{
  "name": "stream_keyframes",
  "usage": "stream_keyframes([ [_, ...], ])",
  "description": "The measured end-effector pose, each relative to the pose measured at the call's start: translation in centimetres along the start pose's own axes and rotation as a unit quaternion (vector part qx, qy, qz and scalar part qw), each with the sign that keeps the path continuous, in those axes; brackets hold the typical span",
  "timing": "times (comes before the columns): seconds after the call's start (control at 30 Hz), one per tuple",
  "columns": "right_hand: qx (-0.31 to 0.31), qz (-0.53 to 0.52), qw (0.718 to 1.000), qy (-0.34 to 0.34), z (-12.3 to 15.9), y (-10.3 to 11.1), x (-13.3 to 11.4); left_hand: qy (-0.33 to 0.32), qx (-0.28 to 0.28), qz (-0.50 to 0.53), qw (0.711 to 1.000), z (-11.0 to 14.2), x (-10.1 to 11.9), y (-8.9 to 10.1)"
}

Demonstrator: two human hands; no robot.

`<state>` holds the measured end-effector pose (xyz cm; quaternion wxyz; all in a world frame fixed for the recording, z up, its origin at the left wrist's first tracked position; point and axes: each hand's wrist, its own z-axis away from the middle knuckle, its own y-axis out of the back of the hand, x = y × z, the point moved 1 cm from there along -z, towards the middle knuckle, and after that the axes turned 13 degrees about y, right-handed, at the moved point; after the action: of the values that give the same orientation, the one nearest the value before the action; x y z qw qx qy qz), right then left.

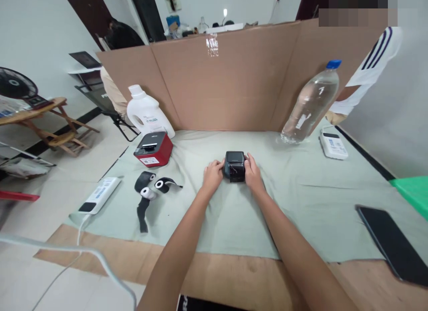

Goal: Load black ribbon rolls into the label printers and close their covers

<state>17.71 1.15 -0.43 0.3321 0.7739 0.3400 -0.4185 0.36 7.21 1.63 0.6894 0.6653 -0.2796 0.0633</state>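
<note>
A small black boxy device [235, 164], with a glossy front and a dark panel on top, rests on the green cloth [234, 221] in front of me. My left hand [213, 175] grips its left side, fingers closed against the edge. On the opposite side my right hand [253, 172] holds it, with the thumb towards me and the fingers behind. To the left lies a black strap with white ring-shaped parts [154, 188]. Beyond that stands a red and black printer-like box [154, 149] with a white label on its front.
A cardboard panel [227, 88] stands across the back. Before it are a white jug [147, 110] and a clear bottle [312, 105] with a blue cap. White power banks [100, 195] lie left and right, one cabled. A phone [394, 244] lies at right. People are behind the panel.
</note>
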Motion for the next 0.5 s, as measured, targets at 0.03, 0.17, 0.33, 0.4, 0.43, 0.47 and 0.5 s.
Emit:
stream_keyframes([
  [0.03, 0.003, -0.007, 1.000, -0.003, 0.01, 0.01, 0.20, 0.002, 0.000, -0.010, 1.000, -0.11, -0.12, 0.04],
  [0.17, 0.000, -0.007, 1.000, -0.012, 0.03, 0.06, 0.54, 0.002, 0.004, -0.037, 0.999, -0.45, -0.31, 0.10],
  [0.33, 0.003, 0.008, 1.000, -0.022, 0.12, 0.01, 0.21, 0.003, 0.012, -0.043, 0.999, -0.33, -0.18, 0.15],
  [0.4, 0.003, 0.006, 1.000, -0.025, 0.18, 0.03, 0.17, 0.006, 0.010, -0.042, 0.999, -0.28, -0.10, 0.19],
  [0.43, 0.002, 0.003, 1.000, -0.024, 0.20, 0.06, 0.19, 0.007, 0.008, -0.041, 0.999, -0.28, -0.06, 0.21],
  [0.47, 0.001, 0.000, 1.000, -0.023, 0.21, 0.10, 0.23, 0.008, 0.006, -0.040, 0.999, -0.28, -0.03, 0.23],
  [0.5, -0.001, -0.001, 1.000, -0.020, 0.21, 0.14, 0.27, 0.007, 0.005, -0.040, 0.999, -0.28, 0.01, 0.24],
])
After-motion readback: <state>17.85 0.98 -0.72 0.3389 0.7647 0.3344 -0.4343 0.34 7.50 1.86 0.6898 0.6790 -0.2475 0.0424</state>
